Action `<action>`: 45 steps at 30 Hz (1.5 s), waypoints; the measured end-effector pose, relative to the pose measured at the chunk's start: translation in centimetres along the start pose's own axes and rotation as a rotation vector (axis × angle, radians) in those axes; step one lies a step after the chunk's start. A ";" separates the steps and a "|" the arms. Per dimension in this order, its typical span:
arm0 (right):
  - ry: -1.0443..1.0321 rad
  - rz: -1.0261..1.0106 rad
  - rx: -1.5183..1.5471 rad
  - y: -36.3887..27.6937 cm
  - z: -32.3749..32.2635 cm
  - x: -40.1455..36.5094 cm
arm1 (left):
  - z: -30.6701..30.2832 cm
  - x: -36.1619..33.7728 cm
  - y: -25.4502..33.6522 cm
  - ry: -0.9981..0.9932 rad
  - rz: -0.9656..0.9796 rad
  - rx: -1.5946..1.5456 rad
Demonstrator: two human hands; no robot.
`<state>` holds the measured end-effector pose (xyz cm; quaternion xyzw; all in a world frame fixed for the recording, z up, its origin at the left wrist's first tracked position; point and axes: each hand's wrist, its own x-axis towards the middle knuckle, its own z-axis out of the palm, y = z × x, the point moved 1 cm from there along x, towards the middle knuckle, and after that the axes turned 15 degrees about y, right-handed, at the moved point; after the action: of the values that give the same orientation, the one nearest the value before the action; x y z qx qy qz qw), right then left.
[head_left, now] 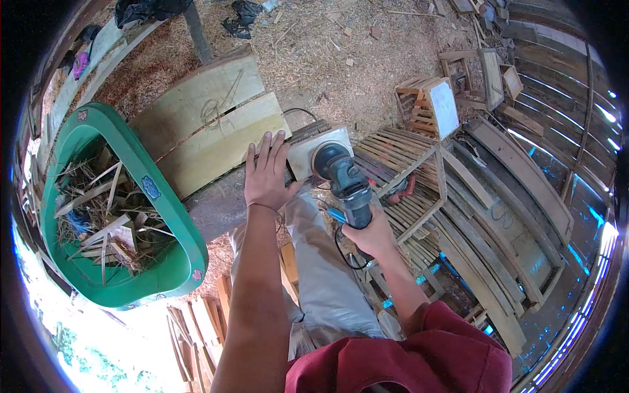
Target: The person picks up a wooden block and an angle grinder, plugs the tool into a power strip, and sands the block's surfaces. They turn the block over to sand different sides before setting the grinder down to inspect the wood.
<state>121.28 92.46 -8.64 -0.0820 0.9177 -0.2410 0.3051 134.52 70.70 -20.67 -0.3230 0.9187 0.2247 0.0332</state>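
My right hand (373, 232) is wrapped round the body of a dark angle grinder (352, 190). The grinder's round disc rests on a small pale wooden board (301, 157) at the end of a bench (226, 203). My left hand (267, 171) lies flat with its fingers spread, on the near end of a wider light plank (229, 147), just left of the small board. A second plank (196, 95) lies beyond it, with a narrow gap between the two.
A green tub (193, 245) full of wood scraps stands at the left. Slatted wooden frames (393, 157) and stacked boards (491, 262) are at the right. A crate with a white top (444, 108) stands farther back. Wood shavings cover the ground (327, 72).
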 end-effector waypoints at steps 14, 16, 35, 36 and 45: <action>0.033 0.094 0.028 0.5 -0.2 3.1 | 0.0 -0.1 -0.1 0.008 0.007 0.002; 0.026 0.111 0.032 0.7 -0.3 3.4 | 0.0 -0.1 -0.1 -0.028 0.005 0.048; 0.023 -0.005 -0.081 -0.5 -1.3 2.4 | 0.2 -0.1 0.0 -0.003 -0.003 0.032; 0.000 -0.018 -0.041 -0.1 -0.9 2.2 | 0.1 -0.1 0.1 -0.012 -0.002 0.036; -0.006 0.165 -0.025 0.6 -1.7 4.7 | -0.1 0.0 0.1 -0.041 -0.009 0.057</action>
<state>116.51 92.25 -10.15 -0.0107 0.9234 -0.2032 0.3256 134.43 70.72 -20.57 -0.3212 0.9225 0.2048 0.0620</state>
